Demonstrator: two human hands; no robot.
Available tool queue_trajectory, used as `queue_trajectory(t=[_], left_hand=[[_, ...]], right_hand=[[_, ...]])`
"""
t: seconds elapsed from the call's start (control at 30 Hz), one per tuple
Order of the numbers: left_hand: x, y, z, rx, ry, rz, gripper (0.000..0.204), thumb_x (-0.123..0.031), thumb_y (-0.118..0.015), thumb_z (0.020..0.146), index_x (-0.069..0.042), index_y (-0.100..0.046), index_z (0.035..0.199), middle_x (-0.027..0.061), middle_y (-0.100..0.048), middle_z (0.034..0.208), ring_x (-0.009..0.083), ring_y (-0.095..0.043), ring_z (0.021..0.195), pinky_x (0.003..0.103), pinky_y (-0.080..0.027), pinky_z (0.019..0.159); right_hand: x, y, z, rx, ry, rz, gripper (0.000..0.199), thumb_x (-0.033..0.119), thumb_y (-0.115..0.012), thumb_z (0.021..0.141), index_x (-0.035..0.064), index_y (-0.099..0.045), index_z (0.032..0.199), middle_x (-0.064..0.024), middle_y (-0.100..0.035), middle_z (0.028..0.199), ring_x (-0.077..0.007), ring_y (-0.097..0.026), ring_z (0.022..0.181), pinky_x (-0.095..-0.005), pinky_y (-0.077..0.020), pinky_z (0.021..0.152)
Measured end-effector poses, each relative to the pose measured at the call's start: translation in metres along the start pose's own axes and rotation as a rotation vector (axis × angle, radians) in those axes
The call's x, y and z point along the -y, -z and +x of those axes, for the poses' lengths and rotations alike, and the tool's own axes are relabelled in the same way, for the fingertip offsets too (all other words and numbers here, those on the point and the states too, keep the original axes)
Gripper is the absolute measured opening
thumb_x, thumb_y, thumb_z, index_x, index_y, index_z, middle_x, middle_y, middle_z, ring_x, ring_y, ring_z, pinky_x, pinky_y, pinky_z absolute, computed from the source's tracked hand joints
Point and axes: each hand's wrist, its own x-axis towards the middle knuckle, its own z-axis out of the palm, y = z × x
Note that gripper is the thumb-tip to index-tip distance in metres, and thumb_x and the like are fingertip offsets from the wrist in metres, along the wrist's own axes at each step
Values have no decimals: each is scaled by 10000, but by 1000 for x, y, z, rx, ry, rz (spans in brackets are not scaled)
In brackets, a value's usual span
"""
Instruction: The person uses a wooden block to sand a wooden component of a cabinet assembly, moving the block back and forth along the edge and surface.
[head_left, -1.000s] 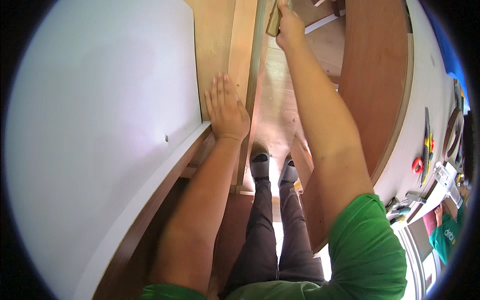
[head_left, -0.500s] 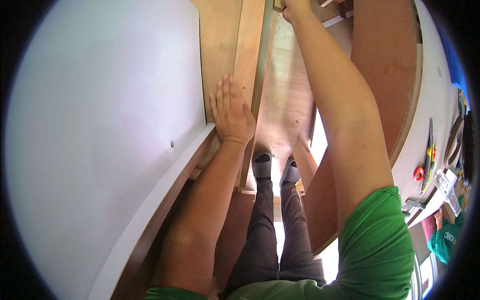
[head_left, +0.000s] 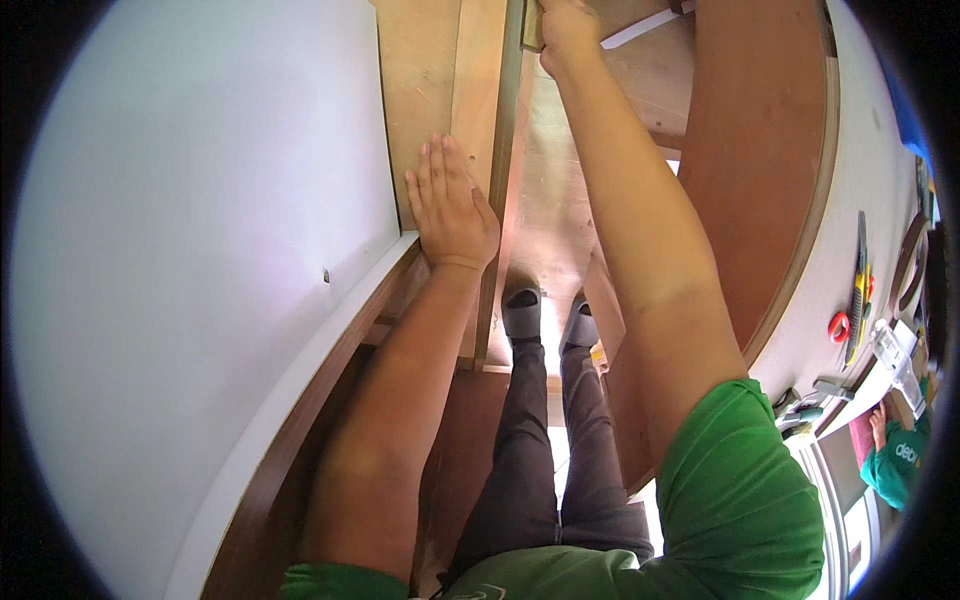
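Observation:
My left hand (head_left: 455, 210) lies flat on a light wooden board (head_left: 430, 70), palm down with its fingers stretched out and pointing away from me. The white panel (head_left: 220, 200) stands just left of it. At the far top edge, my right hand (head_left: 572, 35) is closed round a small wooden block (head_left: 533, 27). That block sits against the right edge of the board. Part of the right hand's fingers is cut off by the picture's edge.
A brown wooden panel (head_left: 755, 150) rises on the right beside a pale worktop (head_left: 860, 150). On it lie a utility knife (head_left: 858, 295), a red ring-shaped thing (head_left: 839, 326) and a clear plastic piece (head_left: 898, 362). A person in green (head_left: 893, 462) is at the far right.
The right hand and the block have come a little nearer along the board's edge, with more of both now in view. The left hand stays flat on the board. The view has shifted slightly.

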Motion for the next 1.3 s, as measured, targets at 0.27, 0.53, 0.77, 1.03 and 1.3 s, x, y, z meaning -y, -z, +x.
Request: queue_trajectory(t=[0.27, 0.53, 0.77, 1.03, 1.3], left_hand=[[0, 0, 1, 0, -8, 17, 628, -146, -396, 971, 18, -305, 1570, 233, -367, 1595, 413, -318, 1491, 553, -172, 1232], [-1, 0, 1, -4, 2, 28, 608, -148, -384, 981, 21, -314, 1561, 229, -365, 1597, 410, -319, 1490, 551, -180, 1229], [-1, -3, 0, -8, -2, 9, 590, -156, -370, 1001, 18, -314, 1562, 230, -370, 1592, 403, -307, 1497, 548, -175, 1232], [0, -3, 0, 15, 20, 18, 645, -166, -419, 964, 8, -295, 1573, 204, -333, 1621, 367, -275, 1522, 547, -140, 1244], [1, -2, 1, 2, 18, 3, 624, -166, -415, 980, 0, -302, 1571, 198, -341, 1618, 360, -274, 1524, 542, -135, 1245]], right_hand=[[-12, 14, -29, 65, -104, 30, 424, 297, -675, 988, -64, -665, 1211, -101, -705, 1072, -184, -636, 951, -320, -505, 826], [-11, 23, -68, 33, -164, 61, 332, 288, -696, 959, -37, -659, 902, -75, -640, 806, -172, -584, 727, -351, -495, 676], [-28, 43, -132, -10, -269, 12, 347, 291, -716, 957, -53, -684, 928, -20, -580, 751, -122, -483, 696, -321, -430, 626], [-20, 49, -168, 10, -248, -110, 342, 281, -703, 981, -56, -679, 1033, -17, -641, 876, -92, -536, 767, -263, -468, 694], [-30, 60, -210, 7, -251, -97, 358, 263, -692, 988, -69, -675, 1122, -35, -652, 931, -95, -547, 825, -259, -476, 737]])
